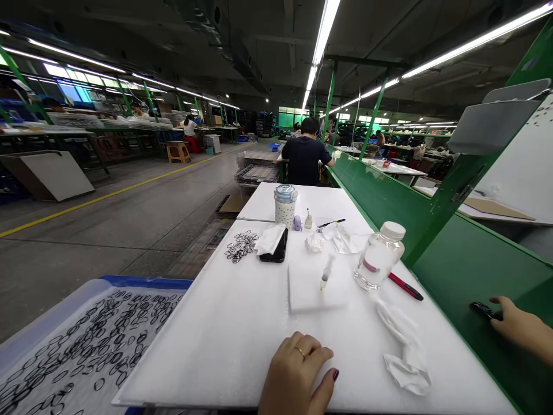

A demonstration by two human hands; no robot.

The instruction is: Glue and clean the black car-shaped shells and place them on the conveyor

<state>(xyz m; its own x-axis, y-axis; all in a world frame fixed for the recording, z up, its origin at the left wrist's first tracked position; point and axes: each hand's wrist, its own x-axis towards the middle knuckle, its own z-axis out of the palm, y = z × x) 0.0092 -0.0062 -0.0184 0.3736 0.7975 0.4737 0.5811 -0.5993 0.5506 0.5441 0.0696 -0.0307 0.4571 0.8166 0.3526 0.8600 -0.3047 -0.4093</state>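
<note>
My left hand (298, 374) rests on the white tabletop (216, 328) near its front edge, fingers loosely bent, thumb apart, nothing in it. Off to the right, my right hand (514, 323) has its fingers around a small dark object (481, 310) against the green panel; its kind is unclear. Ahead of my left hand, a syringe (327, 273) lies on a white foam pad (305, 294). A clear bottle with a white cap (380, 256) stands to the right, beside a red pen-like tool (406, 286). Crumpled tissue (406, 351) lies closer to me.
Small black rings (242, 246) lie left of a phone (279, 251) partly under tissue. Behind are a lidded cup (285, 204), a small bottle (308, 221) and tweezers (332, 223). A blue-rimmed tray (147, 282) of rings sits lower left. A green partition (380, 196) borders the right; a person (306, 153) sits ahead.
</note>
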